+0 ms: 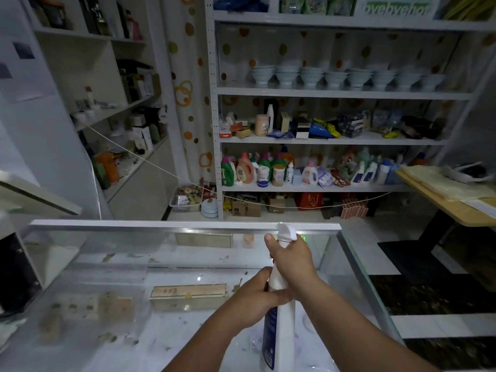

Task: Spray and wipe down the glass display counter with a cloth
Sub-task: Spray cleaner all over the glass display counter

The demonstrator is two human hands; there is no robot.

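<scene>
Glass tops the counter [94, 267], smeared and speckled, with a metal rim [161, 224] along its far edge; over its right part a white bottle [280, 318] with a blue label stands about upright, its base cut off by the lower edge of the view; the left hand [252, 299] grips the bottle's body, fingers [281, 295] curled across the front; the right hand [292, 261] wraps the neck just under the trigger head [286, 232], thumb raised beside it; both sets of fingers are clamped on the bottle. Under the glass a long wooden box [188, 296] lies just left of the hands, what it holds not plain; a second box [204, 240] sits farther back near the rim; brown scraps [108, 256] lie scattered on the white bottom of the case. Beyond the counter, on the floor, a clear tray [186, 200] holds mixed packets, and a stack of dishes [209, 208] stands just beside it; a string [150, 165] sags across the room. A white rack [322, 92] carries cartons [244, 208] at the bottom, detergent jugs [244, 170] above, then small boxes and packets, then rows of stacked pale bowls [311, 76]; a dotted curtain [188, 76] hangs behind; left shelves [120, 107] hold boxes and bottles.
</scene>
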